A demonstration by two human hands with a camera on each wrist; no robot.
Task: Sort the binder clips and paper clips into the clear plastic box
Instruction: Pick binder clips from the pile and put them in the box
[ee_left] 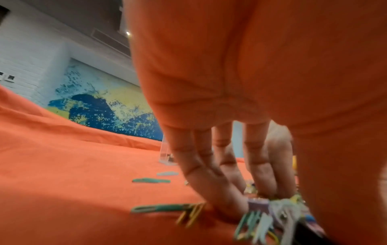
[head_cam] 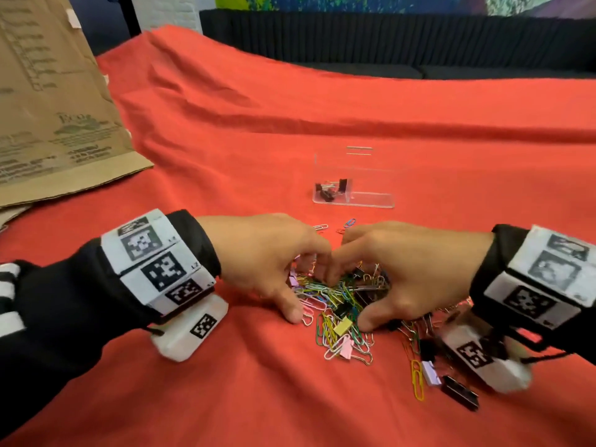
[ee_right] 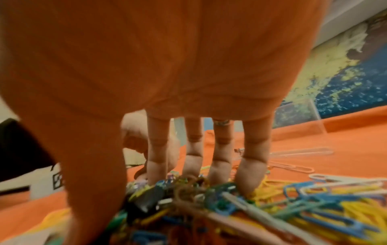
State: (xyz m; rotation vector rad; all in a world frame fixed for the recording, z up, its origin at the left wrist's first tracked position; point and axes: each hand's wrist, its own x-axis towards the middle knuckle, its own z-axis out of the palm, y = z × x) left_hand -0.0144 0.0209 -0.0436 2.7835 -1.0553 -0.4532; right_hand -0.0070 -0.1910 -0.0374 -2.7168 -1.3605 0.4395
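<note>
Red cloth [head_cam: 225, 130]; left hand [head_cam: 267, 256], right hand [head_cam: 416, 269] grip released, fingertips in clip pile [head_cam: 342, 304].

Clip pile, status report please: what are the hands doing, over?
Left hand and right hand both fingers-down in the clip pile, grip unclear. Clear box beyond holds a few black binder clips. Path clear.

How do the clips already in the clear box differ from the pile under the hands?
The clips in the clear box are few, all dark binder clips, gathered in its left compartment. The pile on the red cloth is large, many-coloured and mostly paper clips mixed with binder clips. The boxed ones lie untouched; both hands' fingers dig into the pile. Both groups contain binder clips.
</note>
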